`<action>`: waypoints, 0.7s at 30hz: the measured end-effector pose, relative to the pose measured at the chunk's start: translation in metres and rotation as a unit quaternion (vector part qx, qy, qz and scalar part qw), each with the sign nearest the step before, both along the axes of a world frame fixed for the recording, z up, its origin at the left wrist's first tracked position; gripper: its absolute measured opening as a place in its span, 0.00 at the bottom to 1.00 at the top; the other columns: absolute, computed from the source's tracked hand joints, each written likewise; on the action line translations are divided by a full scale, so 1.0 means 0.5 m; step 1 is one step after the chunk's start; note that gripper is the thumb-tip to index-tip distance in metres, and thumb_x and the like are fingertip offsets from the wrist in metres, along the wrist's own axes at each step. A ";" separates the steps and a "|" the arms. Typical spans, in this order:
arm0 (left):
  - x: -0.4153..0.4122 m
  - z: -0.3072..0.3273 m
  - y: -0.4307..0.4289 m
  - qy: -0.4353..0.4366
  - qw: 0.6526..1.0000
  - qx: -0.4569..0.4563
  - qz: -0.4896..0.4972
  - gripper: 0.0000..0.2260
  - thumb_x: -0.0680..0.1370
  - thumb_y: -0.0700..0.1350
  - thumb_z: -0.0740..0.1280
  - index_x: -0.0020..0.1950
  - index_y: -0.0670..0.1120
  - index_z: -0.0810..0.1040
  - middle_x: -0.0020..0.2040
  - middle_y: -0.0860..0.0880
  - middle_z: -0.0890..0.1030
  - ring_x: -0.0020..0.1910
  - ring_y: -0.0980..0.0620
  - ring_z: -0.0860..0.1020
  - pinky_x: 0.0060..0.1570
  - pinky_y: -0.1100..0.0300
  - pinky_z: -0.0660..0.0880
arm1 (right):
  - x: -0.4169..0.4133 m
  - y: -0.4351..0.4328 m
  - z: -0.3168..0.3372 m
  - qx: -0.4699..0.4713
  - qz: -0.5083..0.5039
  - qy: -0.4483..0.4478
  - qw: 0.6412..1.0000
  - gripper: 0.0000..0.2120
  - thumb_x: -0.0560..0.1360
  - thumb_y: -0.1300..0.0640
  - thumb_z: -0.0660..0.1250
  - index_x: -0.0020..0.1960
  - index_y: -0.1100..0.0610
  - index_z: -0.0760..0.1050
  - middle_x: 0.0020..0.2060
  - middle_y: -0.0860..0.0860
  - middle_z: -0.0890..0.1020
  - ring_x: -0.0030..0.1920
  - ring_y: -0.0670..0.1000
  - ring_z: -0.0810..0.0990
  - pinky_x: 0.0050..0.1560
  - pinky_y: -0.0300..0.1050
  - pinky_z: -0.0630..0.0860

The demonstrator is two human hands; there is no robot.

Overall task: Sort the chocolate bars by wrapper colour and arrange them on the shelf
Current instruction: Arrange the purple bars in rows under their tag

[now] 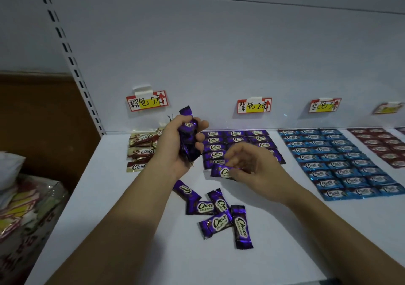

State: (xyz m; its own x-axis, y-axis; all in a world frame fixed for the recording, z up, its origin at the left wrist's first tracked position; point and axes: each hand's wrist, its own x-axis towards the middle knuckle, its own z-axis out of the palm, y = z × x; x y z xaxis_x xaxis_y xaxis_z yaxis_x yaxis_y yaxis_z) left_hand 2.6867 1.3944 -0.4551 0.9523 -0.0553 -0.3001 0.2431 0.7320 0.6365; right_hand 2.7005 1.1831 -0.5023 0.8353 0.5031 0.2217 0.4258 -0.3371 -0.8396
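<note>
Right hand (252,168) pinches one purple bar (220,171) lying crosswise at the purple rows (236,140) near end; left hand (173,146) grips a bunch (186,138).

We note the shelf board (131,219) and back panel (219,54) as smooth, matt white, seemingly painted metal. We find the purple bars (215,222) and blue bars (341,164) wrapped in glossy, crinkled film. The price labels (146,103) look like matt paper. The bag (32,208) at left appears to be clear, shiny plastic.
</note>
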 end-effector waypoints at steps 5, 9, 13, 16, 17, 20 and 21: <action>0.001 -0.005 0.000 0.000 0.999 0.026 0.035 0.04 0.80 0.43 0.65 0.46 0.44 0.76 0.38 0.48 0.79 0.29 0.54 0.73 0.24 0.66 0.70 | 0.003 -0.005 -0.012 -0.147 -0.008 -0.139 0.979 0.06 0.72 0.59 0.77 0.48 0.51 0.85 0.42 0.42 0.84 0.42 0.40 0.80 0.43 0.28 0.71; 0.004 -0.005 -0.004 -0.002 0.999 0.024 0.047 0.04 0.80 0.42 0.66 0.46 0.44 0.75 0.37 0.48 0.77 0.30 0.53 0.73 0.24 0.65 0.70 | -0.004 -0.010 -0.014 -0.167 -0.009 -0.192 0.967 0.04 0.73 0.54 0.77 0.47 0.50 0.86 0.44 0.42 0.81 0.47 0.41 0.79 0.46 0.26 0.68; 0.006 -0.009 -0.007 -0.003 0.998 0.032 0.051 0.03 0.80 0.42 0.67 0.48 0.44 0.75 0.38 0.48 0.77 0.30 0.53 0.74 0.24 0.64 0.71 | -0.013 -0.005 -0.024 -0.155 -0.035 -0.183 0.970 0.02 0.72 0.55 0.77 0.45 0.49 0.86 0.40 0.41 0.82 0.43 0.43 0.80 0.44 0.34 0.74; 0.008 -0.014 -0.009 0.002 0.998 0.034 0.050 0.04 0.80 0.43 0.68 0.48 0.43 0.76 0.38 0.48 0.79 0.31 0.53 0.75 0.25 0.64 0.72 | -0.017 0.005 -0.032 -0.144 -0.046 -0.189 0.970 0.03 0.73 0.56 0.76 0.46 0.50 0.87 0.41 0.42 0.83 0.43 0.42 0.80 0.46 0.39 0.77; 0.010 -0.016 -0.009 0.002 0.998 0.036 0.049 0.04 0.80 0.43 0.68 0.48 0.43 0.76 0.39 0.48 0.79 0.31 0.53 0.75 0.26 0.64 0.72 | -0.018 0.006 -0.034 -0.142 -0.051 -0.191 0.970 0.03 0.74 0.56 0.76 0.47 0.50 0.87 0.41 0.42 0.83 0.43 0.42 0.80 0.47 0.41 0.77; 0.011 -0.020 -0.008 0.003 0.998 0.046 0.045 0.10 0.80 0.45 0.70 0.56 0.40 0.79 0.41 0.47 0.82 0.32 0.53 0.78 0.26 0.64 0.74 | -0.021 0.010 -0.039 -0.140 -0.066 -0.193 0.969 0.04 0.74 0.57 0.75 0.48 0.51 0.87 0.41 0.44 0.83 0.43 0.43 0.80 0.47 0.46 0.79; 0.011 -0.021 -0.008 0.000 0.998 0.045 0.046 0.13 0.80 0.45 0.70 0.61 0.39 0.78 0.44 0.46 0.83 0.32 0.52 0.80 0.26 0.64 0.75 | -0.021 0.011 -0.039 -0.137 -0.068 -0.195 0.969 0.04 0.74 0.57 0.75 0.48 0.50 0.87 0.41 0.44 0.83 0.43 0.43 0.80 0.47 0.47 0.79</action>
